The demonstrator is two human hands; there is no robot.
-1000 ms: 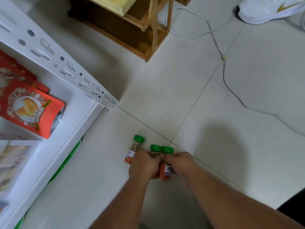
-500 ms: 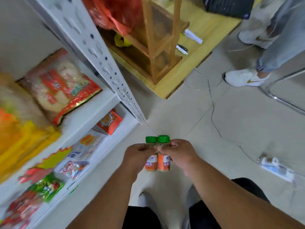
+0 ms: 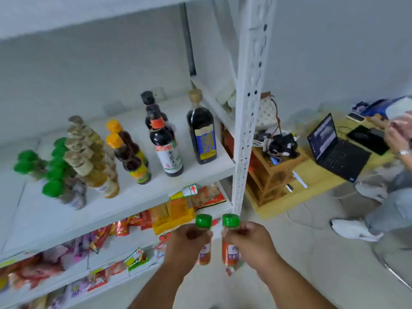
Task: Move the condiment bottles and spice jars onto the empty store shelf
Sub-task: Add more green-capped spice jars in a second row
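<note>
a person's two arms reach forward from the bottom of the view in front of a white metal store shelf (image 3: 138, 192). the left hand (image 3: 185, 248) is curled round a small spice jar (image 3: 203, 239) with a green cap and an orange label, and the right hand (image 3: 252, 244) is curled round a second spice jar (image 3: 230, 241) of the same kind. both jars stand upright, side by side with a narrow gap between them, held in the air just below and in front of the shelf's front edge, near its white perforated upright post (image 3: 247, 130). on the shelf board above the hands stand rows of goods: a blurred group of green-capped jars (image 3: 53, 172) at the left, a row of pale yellow bottles with tan caps (image 3: 89, 157) beside them, two bottles with orange caps (image 3: 127, 152), then dark sauce bottles (image 3: 162, 141), and one dark bottle with a blue and yellow label (image 3: 201, 132) at the right end. the lower shelves hold red, orange and yellow snack packets (image 3: 174, 212). to the right of the post, a wooden rack (image 3: 269, 175) sits on a yellow platform, with an open laptop (image 3: 334, 148) further right. at the far right edge another person sits, showing a hand, pale jeans and white shoes (image 3: 354, 229) on the tiled floor (image 3: 312, 253).
</note>
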